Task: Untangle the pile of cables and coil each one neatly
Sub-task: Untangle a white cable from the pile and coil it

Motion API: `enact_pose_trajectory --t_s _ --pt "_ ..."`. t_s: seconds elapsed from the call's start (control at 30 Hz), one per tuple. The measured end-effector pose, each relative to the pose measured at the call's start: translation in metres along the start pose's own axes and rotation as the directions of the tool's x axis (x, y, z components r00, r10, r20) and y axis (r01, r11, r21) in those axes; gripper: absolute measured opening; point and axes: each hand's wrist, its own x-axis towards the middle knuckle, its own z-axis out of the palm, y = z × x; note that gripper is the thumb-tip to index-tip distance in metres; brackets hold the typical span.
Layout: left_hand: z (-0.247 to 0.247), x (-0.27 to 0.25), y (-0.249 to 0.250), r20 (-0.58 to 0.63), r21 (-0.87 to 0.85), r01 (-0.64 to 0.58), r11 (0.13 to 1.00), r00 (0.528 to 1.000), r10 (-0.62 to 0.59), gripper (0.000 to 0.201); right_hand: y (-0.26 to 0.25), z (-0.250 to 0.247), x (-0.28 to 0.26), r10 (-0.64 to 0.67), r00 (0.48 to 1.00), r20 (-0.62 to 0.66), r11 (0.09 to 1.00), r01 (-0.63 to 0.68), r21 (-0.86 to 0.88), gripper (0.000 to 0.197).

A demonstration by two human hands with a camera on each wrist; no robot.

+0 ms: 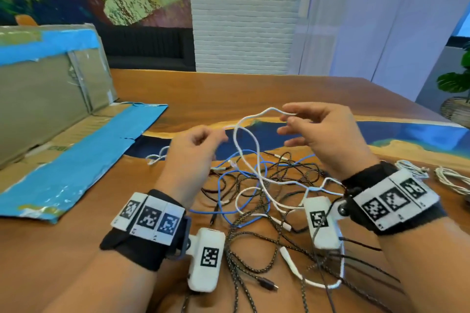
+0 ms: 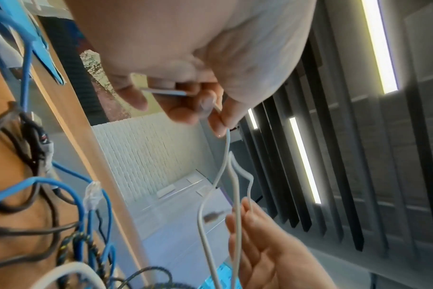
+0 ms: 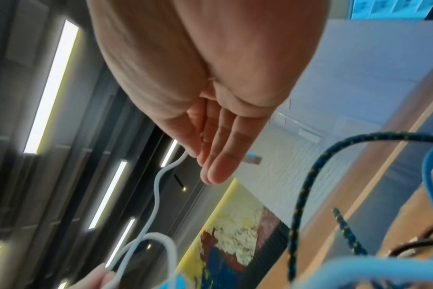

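Both hands are raised above a tangle of cables (image 1: 267,185) on the wooden table (image 1: 76,249). My left hand (image 1: 217,138) pinches a thin white cable (image 1: 248,140) near its plug end; in the left wrist view the plug lies across the fingers of that hand (image 2: 205,113). My right hand (image 1: 286,119) pinches the same cable further along between thumb and forefinger, its other fingers straight. The cable (image 2: 225,156) arcs between the hands, then drops in a loop into the pile. The pile mixes blue (image 1: 223,185), black braided (image 1: 236,249) and white cables.
Two coiled white cables (image 1: 450,180) lie at the table's right edge. A small white cable (image 1: 157,157) lies left of the pile. A flattened cardboard box with blue tape (image 1: 63,160) covers the left side. A plant (image 1: 457,79) stands beyond the right corner.
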Motion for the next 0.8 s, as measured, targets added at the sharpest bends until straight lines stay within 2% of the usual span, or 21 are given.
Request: enact_pose_trajectory --t_s 0.07,0.13,0.23,0.33,0.37,0.43,0.47,0.53,0.6,0.63,0.7,0.73,0.77,0.8 --pt "-0.007 0.006 -0.001 -0.144 -0.046 -0.010 0.999 0.990 0.003 0.025 0.006 -0.009 -0.002 -0.009 0.998 -0.070 1.000 0.010 0.002 0.014" --pt "-0.015 0.012 -0.004 -0.225 -0.048 0.014 0.999 0.974 -0.025 0.024 0.014 -0.021 -0.003 0.030 0.995 -0.095 0.999 -0.028 0.023 0.009" --pt "-0.018 0.016 -0.006 -0.232 -0.122 0.076 0.990 0.967 -0.103 0.024 0.026 -0.041 -0.002 0.081 0.984 -0.160 0.997 -0.077 0.032 0.015" --pt "-0.015 0.014 -0.002 -0.258 -0.172 0.086 0.981 0.958 -0.129 0.019 0.021 -0.054 -0.007 0.029 0.958 -0.286 0.998 -0.045 -0.049 0.016" --pt "-0.015 0.014 -0.001 -0.259 -0.161 0.088 0.983 0.957 -0.128 0.016 0.019 -0.057 -0.009 0.011 0.949 -0.314 0.998 -0.032 -0.062 0.015" --pt "-0.014 0.011 0.003 -0.225 -0.066 0.096 0.993 0.968 -0.109 0.030 0.016 -0.055 -0.013 -0.001 0.958 -0.286 0.999 -0.013 -0.047 0.013" --pt "-0.012 0.009 0.006 -0.197 -0.020 0.086 0.996 0.976 -0.088 0.039 0.015 -0.051 -0.017 -0.009 0.973 -0.232 0.999 0.001 -0.035 0.012" --pt "-0.005 -0.001 0.016 -0.100 -0.036 0.043 0.998 0.994 -0.046 0.041 0.014 -0.039 -0.024 -0.054 0.995 -0.084 0.998 0.053 -0.012 0.010" --pt "0.005 -0.014 0.023 0.118 -0.158 0.060 0.986 0.992 -0.041 0.038 0.011 -0.025 -0.033 -0.101 0.992 0.082 0.994 0.103 -0.027 0.006" --pt "0.010 -0.020 0.025 0.249 -0.207 0.115 0.971 0.966 -0.062 0.042 0.011 -0.017 -0.037 -0.111 0.980 0.167 0.993 0.116 -0.019 0.006" --pt "0.016 -0.029 0.028 0.469 -0.191 0.209 0.959 0.878 -0.097 0.050 0.013 -0.007 -0.042 -0.108 0.953 0.282 0.994 0.097 0.055 0.014" --pt "0.018 -0.033 0.029 0.529 -0.151 0.218 0.964 0.842 -0.108 0.047 0.015 -0.005 -0.042 -0.106 0.945 0.309 0.992 0.081 0.092 0.020" --pt "0.018 -0.035 0.029 0.544 -0.118 0.207 0.971 0.832 -0.111 0.038 0.017 -0.005 -0.042 -0.109 0.941 0.320 0.991 0.076 0.113 0.027" --pt "0.017 -0.034 0.028 0.524 -0.114 0.209 0.971 0.843 -0.120 0.029 0.016 -0.005 -0.042 -0.107 0.937 0.331 0.990 0.069 0.125 0.035"
